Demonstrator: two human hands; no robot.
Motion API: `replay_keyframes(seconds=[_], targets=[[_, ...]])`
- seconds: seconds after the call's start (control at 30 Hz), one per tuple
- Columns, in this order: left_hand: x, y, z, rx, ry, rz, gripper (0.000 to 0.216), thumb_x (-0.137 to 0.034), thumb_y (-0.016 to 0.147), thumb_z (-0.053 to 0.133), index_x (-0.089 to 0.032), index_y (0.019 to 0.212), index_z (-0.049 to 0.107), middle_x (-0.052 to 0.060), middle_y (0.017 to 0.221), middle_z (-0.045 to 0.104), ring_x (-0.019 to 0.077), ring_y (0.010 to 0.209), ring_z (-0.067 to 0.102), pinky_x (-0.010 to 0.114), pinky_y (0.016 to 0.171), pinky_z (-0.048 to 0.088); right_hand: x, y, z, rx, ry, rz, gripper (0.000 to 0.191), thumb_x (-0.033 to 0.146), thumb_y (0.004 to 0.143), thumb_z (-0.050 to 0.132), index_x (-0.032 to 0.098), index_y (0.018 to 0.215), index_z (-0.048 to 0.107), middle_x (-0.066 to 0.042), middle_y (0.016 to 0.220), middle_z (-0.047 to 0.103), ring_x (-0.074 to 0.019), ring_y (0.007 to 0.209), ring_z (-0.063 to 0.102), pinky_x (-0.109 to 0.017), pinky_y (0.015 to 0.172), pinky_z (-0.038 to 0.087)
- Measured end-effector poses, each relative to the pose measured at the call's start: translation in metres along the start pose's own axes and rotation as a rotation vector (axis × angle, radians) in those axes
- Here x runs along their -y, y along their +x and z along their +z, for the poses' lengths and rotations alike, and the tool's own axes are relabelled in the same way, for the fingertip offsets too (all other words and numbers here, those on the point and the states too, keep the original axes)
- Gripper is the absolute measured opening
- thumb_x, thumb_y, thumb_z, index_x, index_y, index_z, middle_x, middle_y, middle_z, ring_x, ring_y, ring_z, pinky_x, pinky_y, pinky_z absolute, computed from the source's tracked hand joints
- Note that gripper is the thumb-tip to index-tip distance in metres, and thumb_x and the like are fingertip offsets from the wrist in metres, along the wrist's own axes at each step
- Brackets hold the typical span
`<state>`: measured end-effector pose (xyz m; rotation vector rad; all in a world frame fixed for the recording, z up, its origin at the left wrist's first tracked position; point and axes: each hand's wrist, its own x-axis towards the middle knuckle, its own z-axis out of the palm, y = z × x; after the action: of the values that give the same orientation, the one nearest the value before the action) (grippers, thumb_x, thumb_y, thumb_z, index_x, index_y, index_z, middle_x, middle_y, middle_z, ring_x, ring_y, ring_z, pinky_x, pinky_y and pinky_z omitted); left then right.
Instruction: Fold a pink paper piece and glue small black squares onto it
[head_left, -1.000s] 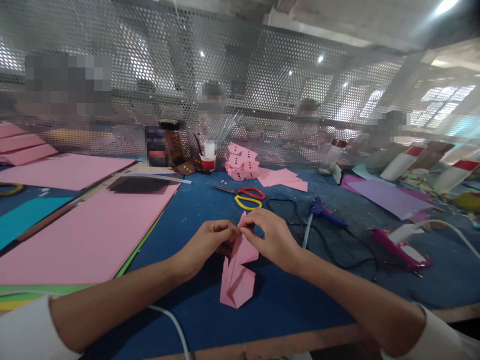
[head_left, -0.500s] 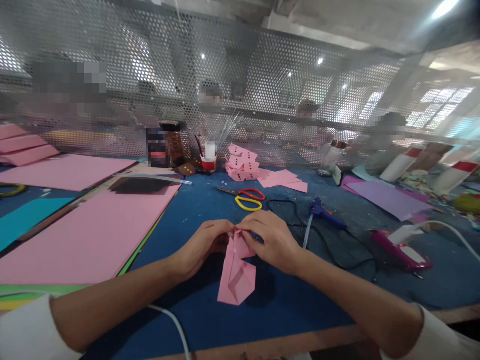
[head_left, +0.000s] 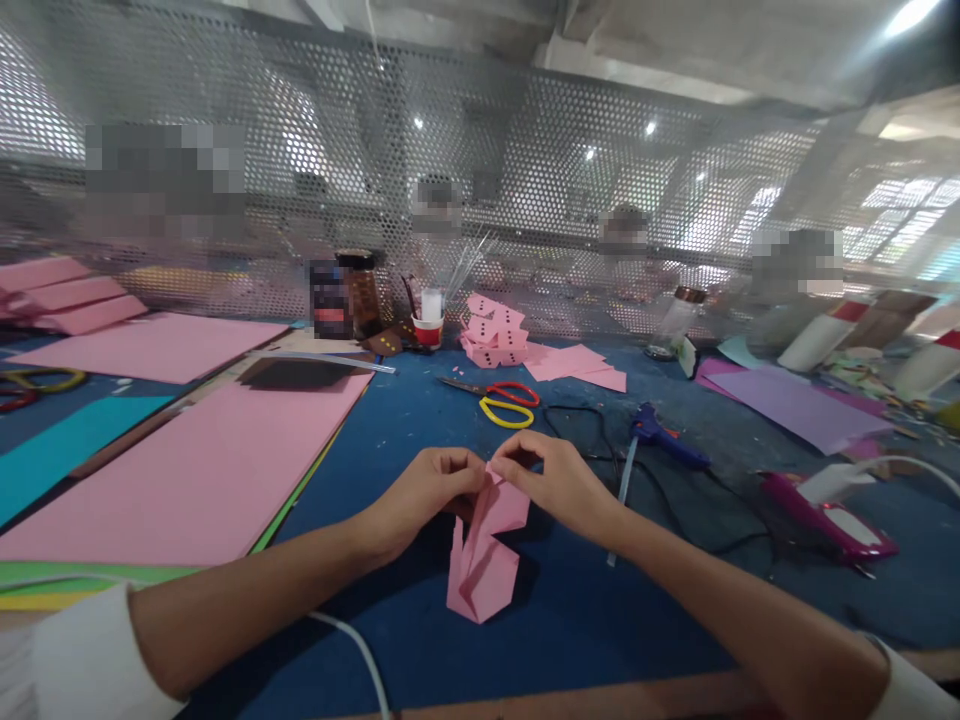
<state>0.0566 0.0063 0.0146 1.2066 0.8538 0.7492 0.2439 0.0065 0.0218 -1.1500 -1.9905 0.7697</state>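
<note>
A folded pink paper piece [head_left: 487, 575] hangs between my two hands, low over the blue table. My left hand [head_left: 431, 495] pinches its upper left edge with thumb and forefinger. At the top corner, my right hand [head_left: 551, 480] is closed on the same paper, fingertips close to those of my left. Creases and an angular notch show on the paper's right side. Beyond my hands lie scissors [head_left: 510, 403] with one red and one yellow handle. Farther back stands a stack of folded pink paper pieces with black dots [head_left: 491, 335], beside flat pink sheets [head_left: 574, 365].
Large pink sheets [head_left: 187, 470] cover the left, near a teal sheet [head_left: 82, 440]. To the right lie a blue glue gun [head_left: 667, 440] with its cord, a magenta device [head_left: 832, 515] and purple sheets [head_left: 802, 400]. A perforated metal screen [head_left: 517, 170] rises behind.
The top of the paper has tilted rightward, and its folds are spread differently. My fingers have shifted slightly along its upper edge. The whole view has moved a little.
</note>
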Motion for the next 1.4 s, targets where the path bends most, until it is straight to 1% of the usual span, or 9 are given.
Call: replay_keyframes(seconds=[0.17, 0.37, 0.53, 0.67, 0.83, 1.0, 1.2, 1.33, 1.4], targets=[[-0.0023, -0.0003, 0.0017, -0.012, 0.053, -0.013, 0.021, -0.035, 0.072, 0.065, -0.014, 0.071, 0.063, -0.001, 0.064, 0.059, 0.0119, 0.058, 0.055, 0.025, 0.059, 0.045, -0.0032, 0.0031, -0.0013, 0.062, 0.121, 0.081, 0.013, 0.029, 0.082, 0.060, 0.017, 0.083, 0.065, -0.001, 0.080, 0.067, -0.0141, 0.073, 0.061, -0.024, 0.067, 0.046], [0.0014, -0.0009, -0.0018, 0.010, 0.107, 0.020, 0.022, -0.035, 0.074, 0.064, -0.014, 0.070, 0.064, -0.001, 0.064, 0.057, 0.0105, 0.057, 0.050, 0.021, 0.054, 0.039, -0.0057, 0.0056, -0.0010, 0.013, 0.217, 0.108, 0.012, 0.028, 0.079, 0.060, 0.016, 0.079, 0.064, -0.001, 0.077, 0.065, -0.0125, 0.070, 0.058, -0.023, 0.065, 0.045], [0.0019, -0.0016, -0.0021, 0.016, 0.113, 0.028, 0.016, -0.029, 0.074, 0.063, -0.014, 0.068, 0.064, -0.002, 0.061, 0.055, 0.0103, 0.056, 0.048, 0.021, 0.055, 0.039, -0.0023, 0.0050, -0.0029, 0.073, 0.181, 0.119, 0.009, 0.024, 0.080, 0.057, 0.017, 0.078, 0.061, 0.001, 0.075, 0.062, -0.0120, 0.070, 0.056, -0.022, 0.063, 0.042], [-0.0016, -0.0028, -0.0010, 0.034, 0.115, 0.008, 0.017, -0.031, 0.074, 0.064, -0.014, 0.071, 0.065, 0.000, 0.063, 0.058, 0.0119, 0.058, 0.051, 0.023, 0.059, 0.041, 0.0021, 0.0051, -0.0057, 0.133, 0.152, 0.098, 0.013, 0.022, 0.082, 0.053, 0.017, 0.074, 0.061, 0.002, 0.071, 0.060, -0.0109, 0.066, 0.053, -0.021, 0.060, 0.039], [-0.0002, -0.0016, -0.0024, 0.063, 0.105, 0.003, 0.018, -0.032, 0.075, 0.064, -0.015, 0.071, 0.066, -0.001, 0.061, 0.058, 0.0112, 0.054, 0.050, 0.023, 0.056, 0.039, 0.0007, 0.0052, -0.0055, 0.097, 0.150, 0.066, 0.011, 0.018, 0.080, 0.053, 0.017, 0.072, 0.059, 0.003, 0.070, 0.057, -0.0102, 0.065, 0.050, -0.021, 0.060, 0.038], [0.0027, 0.0004, -0.0048, 0.080, 0.088, 0.024, 0.020, -0.032, 0.078, 0.063, -0.014, 0.069, 0.063, -0.003, 0.058, 0.055, 0.0090, 0.051, 0.046, 0.021, 0.052, 0.034, -0.0036, 0.0045, -0.0046, 0.085, 0.175, 0.043, 0.013, 0.024, 0.083, 0.053, 0.017, 0.075, 0.060, 0.003, 0.071, 0.058, -0.0102, 0.066, 0.050, -0.021, 0.060, 0.038], [0.0027, -0.0001, -0.0061, 0.074, 0.054, 0.017, 0.020, -0.031, 0.079, 0.064, -0.013, 0.068, 0.062, -0.004, 0.057, 0.054, 0.0071, 0.050, 0.045, 0.020, 0.051, 0.033, -0.0040, 0.0033, -0.0046, 0.092, 0.174, 0.032, 0.016, 0.028, 0.085, 0.054, 0.017, 0.077, 0.061, 0.002, 0.072, 0.058, -0.0108, 0.066, 0.050, -0.022, 0.060, 0.038], [0.0039, -0.0004, -0.0062, 0.068, 0.050, 0.021, 0.021, -0.030, 0.079, 0.064, -0.013, 0.067, 0.061, -0.004, 0.057, 0.054, 0.0068, 0.050, 0.044, 0.019, 0.051, 0.032, -0.0053, 0.0039, -0.0050, 0.089, 0.148, 0.044, 0.020, 0.032, 0.087, 0.054, 0.016, 0.076, 0.059, 0.002, 0.071, 0.056, -0.0101, 0.065, 0.048, -0.021, 0.059, 0.036], [0.0044, 0.0000, -0.0061, 0.061, 0.055, 0.020, 0.020, -0.030, 0.079, 0.064, -0.013, 0.068, 0.062, -0.004, 0.056, 0.054, 0.0069, 0.049, 0.044, 0.020, 0.050, 0.032, -0.0063, 0.0044, -0.0056, 0.109, 0.142, 0.055, 0.023, 0.035, 0.087, 0.053, 0.016, 0.076, 0.058, 0.003, 0.070, 0.053, -0.0094, 0.063, 0.046, -0.021, 0.057, 0.034]])
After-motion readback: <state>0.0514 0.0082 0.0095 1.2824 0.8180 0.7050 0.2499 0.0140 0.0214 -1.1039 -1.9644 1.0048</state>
